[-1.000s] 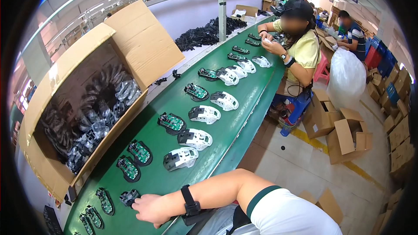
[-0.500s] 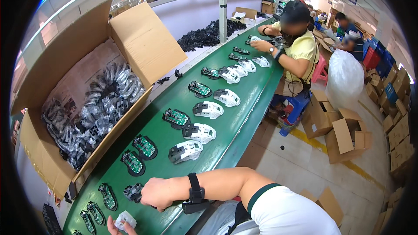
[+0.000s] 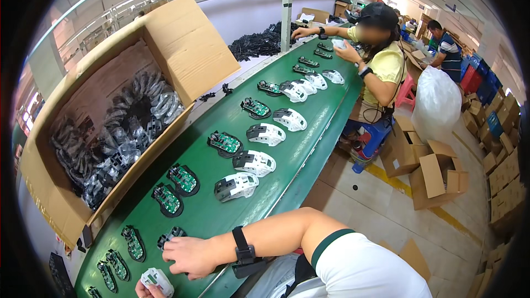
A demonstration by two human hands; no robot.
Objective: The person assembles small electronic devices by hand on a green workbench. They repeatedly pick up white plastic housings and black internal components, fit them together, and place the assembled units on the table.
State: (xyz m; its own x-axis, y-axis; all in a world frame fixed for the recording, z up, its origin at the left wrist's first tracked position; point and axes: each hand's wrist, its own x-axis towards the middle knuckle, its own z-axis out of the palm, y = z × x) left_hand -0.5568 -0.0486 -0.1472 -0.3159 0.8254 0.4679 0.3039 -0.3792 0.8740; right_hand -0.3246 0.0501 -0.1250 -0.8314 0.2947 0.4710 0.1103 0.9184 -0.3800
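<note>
At the lower left, my left hand (image 3: 147, 291) grips a white plastic mouse shell (image 3: 158, 280) with cut-outs, its inner side partly showing. Just right of it, my right hand (image 3: 187, 256) is over the green belt, palm down with fingers curled. Its fingertips are mostly hidden, and a small dark edge shows beneath them. Against the far side of that hand is a dark grey plastic mouse part (image 3: 172, 234), partly covered. Mouse bases with green circuit boards lie nearby, one base (image 3: 133, 243) to the left and another base (image 3: 167, 199) beyond.
White-and-black mouse shells (image 3: 236, 186) line the green belt (image 3: 221, 223) on its right. A large cardboard box (image 3: 218, 49) of bagged dark parts stands along the left edge. Farther up, a co-worker in a yellow top (image 3: 386, 63) handles parts. Open cartons (image 3: 439, 176) sit on the floor.
My right hand has shifted left and nearer, toward the shell in my left hand. That shell has turned to show more of its cut-outs. The co-worker's arm now stretches across the belt.
</note>
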